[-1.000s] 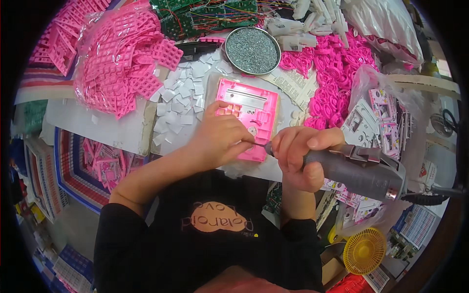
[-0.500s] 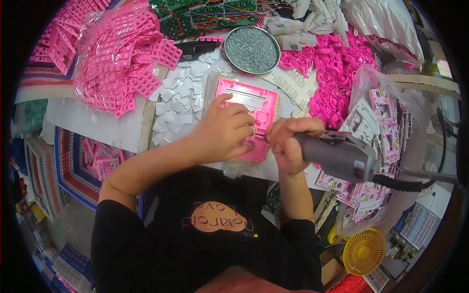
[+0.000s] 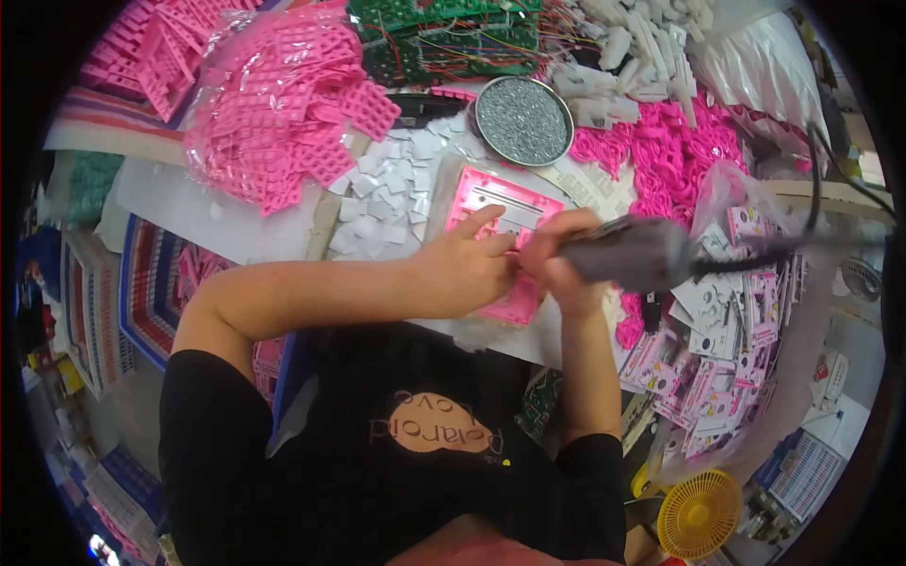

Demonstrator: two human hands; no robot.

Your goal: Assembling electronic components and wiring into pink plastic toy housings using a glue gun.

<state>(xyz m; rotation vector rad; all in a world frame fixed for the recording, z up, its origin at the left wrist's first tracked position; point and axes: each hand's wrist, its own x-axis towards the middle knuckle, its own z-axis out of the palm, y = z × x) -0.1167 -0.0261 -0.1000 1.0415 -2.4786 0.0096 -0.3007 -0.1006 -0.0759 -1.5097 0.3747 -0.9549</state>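
In front of my chest lies a pink plastic casing (image 3: 514,309) with a silvery metal strip near its far end. My left hand (image 3: 472,272) reaches over it, one finger stretched out and the others bent together near the tool's tip; what they pinch, if anything, is hidden. My right hand (image 3: 564,259) is wrapped round the front of a dark grey electric screwdriver (image 3: 632,255), which lies nearly level and is blurred. Its tip, pointing left at the casing, is covered by my fingers. A black cord runs off the tool's rear to the right.
Beyond the casing stands a round metal bowl of small screws (image 3: 524,121). White paper squares (image 3: 387,179) lie left of it, near a bag of pink keypads (image 3: 274,104). Green circuit boards (image 3: 453,42) are at the back; pink loops (image 3: 670,156) and printed panels (image 3: 717,377) fill the right.
My left fingers have moved in against the screwdriver's tip. The screwdriver has become more level and blurred in my right hand. The whole scene has shifted a little rightward in view.
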